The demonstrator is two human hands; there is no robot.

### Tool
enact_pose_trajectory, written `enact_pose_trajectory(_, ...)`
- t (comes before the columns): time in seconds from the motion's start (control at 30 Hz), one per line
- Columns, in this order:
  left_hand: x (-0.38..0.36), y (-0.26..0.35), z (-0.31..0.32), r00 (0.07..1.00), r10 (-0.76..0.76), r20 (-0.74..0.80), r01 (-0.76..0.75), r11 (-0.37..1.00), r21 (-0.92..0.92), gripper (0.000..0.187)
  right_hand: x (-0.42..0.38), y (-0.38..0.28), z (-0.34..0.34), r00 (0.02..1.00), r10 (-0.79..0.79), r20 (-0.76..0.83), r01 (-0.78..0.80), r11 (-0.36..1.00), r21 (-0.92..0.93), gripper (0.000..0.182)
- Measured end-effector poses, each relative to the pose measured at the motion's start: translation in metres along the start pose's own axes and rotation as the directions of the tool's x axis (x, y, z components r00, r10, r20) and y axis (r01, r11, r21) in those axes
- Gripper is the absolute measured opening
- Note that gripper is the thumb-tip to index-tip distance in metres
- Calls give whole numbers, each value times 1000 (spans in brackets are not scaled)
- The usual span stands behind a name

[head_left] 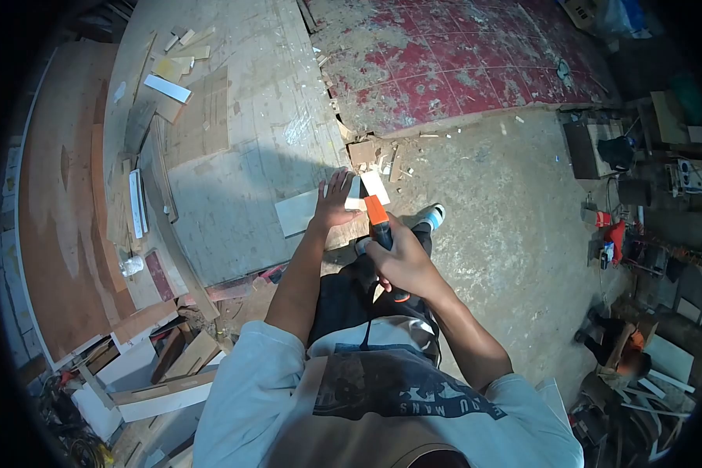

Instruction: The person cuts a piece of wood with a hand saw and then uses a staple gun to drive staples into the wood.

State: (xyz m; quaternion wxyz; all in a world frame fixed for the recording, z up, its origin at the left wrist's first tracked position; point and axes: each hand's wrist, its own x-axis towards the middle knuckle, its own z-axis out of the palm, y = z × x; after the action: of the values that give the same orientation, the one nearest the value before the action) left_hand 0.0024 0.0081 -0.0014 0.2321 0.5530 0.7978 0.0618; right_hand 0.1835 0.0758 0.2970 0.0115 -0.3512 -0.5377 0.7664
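My left hand (336, 204) lies with its fingers spread on a pale flat board (295, 213) at the edge of the wooden worktop (226, 218). In front of my body, my right hand (404, 261) is wrapped round an orange-and-black hand tool (377, 212). Its orange end points toward the worktop's edge, close to my left thumb; the tool's exact kind cannot be made out. A small white piece of board (375, 187) shows just beyond the orange end.
Wood offcuts (168, 87) lie on the worktop's far left. A large brown panel (62, 195) stands further left, above a scrap pile (164, 382). Red tiled flooring (444, 62) lies ahead. What looks like another person (632, 347) is at lower right, near tools and clutter.
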Motion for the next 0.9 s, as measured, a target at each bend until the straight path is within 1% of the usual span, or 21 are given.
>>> enact_pose_trajectory(0.03, 1, 1, -4, 1000, -2, 0, 2, 1000, 1, 107, 10, 8, -2, 1000, 0, 2, 0, 1000, 1, 22)
enact_pose_trajectory(0.1, 0, 4, -9, 996, -29, 87, 29, 1000, 0, 109, 52, 47, -12, 996, -21, -81, 11, 992, -127, 23)
enact_pose_trajectory(0.17, 5, 2, -8, 995, -33, 97, 29, 999, 38, 109, 102, 86, -26, 999, 0, -39, -5, 993, -121, 26)
enact_pose_trajectory(0.2, 5, 1, -9, 992, -34, 120, 28, 998, 50, 109, 117, 95, -26, 999, -9, -35, 5, 992, -123, 26)
enact_pose_trajectory(0.23, 5, -2, -7, 989, -37, 146, 29, 998, 63, 109, 128, 100, -21, 997, -44, -65, 34, 989, -141, 27)
enact_pose_trajectory(0.27, 6, -4, -3, 990, -36, 134, 22, 994, 103, 109, 134, 106, -18, 993, -73, -97, 57, 986, -158, 28)
enact_pose_trajectory(0.37, 5, -4, -2, 992, -21, 125, 11, 996, 83, 109, 128, 109, -18, 992, -80, -97, 71, 993, -94, 27)
enact_pose_trajectory(0.43, 3, -2, -6, 995, -7, 96, -1, 997, 83, 108, 95, 80, -10, 994, -72, -87, 65, 995, -82, 27)
enact_pose_trajectory(0.47, -2, 2, -8, 997, 15, 74, -21, 996, 84, 108, 73, 65, -4, 993, -81, -82, 77, 995, -57, 27)
enact_pose_trajectory(0.53, 1, 5, -16, 997, 13, 71, -19, 996, 84, 108, 41, 36, 0, 991, -109, -79, 106, 993, -43, 27)
enact_pose_trajectory(0.57, -4, 6, -16, 997, 5, 82, -12, 997, 82, 107, 21, 26, 3, 995, -66, -77, 63, 997, -42, 29)
enact_pose_trajectory(0.6, -2, 4, -10, 1000, 16, 16, -17, 999, 33, 108, 14, 21, 3, 997, -33, -70, 29, 998, -48, 31)
enact_pose_trajectory(0.63, 0, 1, -4, 1000, 18, 15, -18, 999, 32, 108, 13, 22, 4, 997, -35, -72, 31, 998, -49, 31)
enact_pose_trajectory(0.7, 2, 0, 4, 999, -29, 22, 29, 999, 16, 108, 15, 28, 5, 996, -33, -80, 26, 997, -78, 37)
enact_pose_trajectory(0.73, 4, -2, 5, 996, -46, 72, 41, 996, 75, 109, 38, 58, 0, 989, -139, -45, 130, 977, -169, 39)
enact_pose_trajectory(0.77, -6, 0, 9, 995, -40, 90, 33, 997, 75, 109, 53, 66, -2, 990, -48, -133, 27, 988, -154, 39)
enact_pose_trajectory(0.83, 7, -3, -1, 988, -33, 154, 16, 994, 112, 109, 104, 124, -13, 977, -148, -151, 112, 969, -222, 34)
enact_pose_trajectory(0.87, 9, -7, 0, 987, -23, 161, 9, 996, 89, 110, 108, 117, -15, 975, -168, -146, 132, 964, -229, 34)
enact_pose_trajectory(0.9, 10, -9, -3, 988, -24, 152, 10, 995, 95, 110, 108, 112, -15, 985, -108, -137, 81, 979, -189, 33)
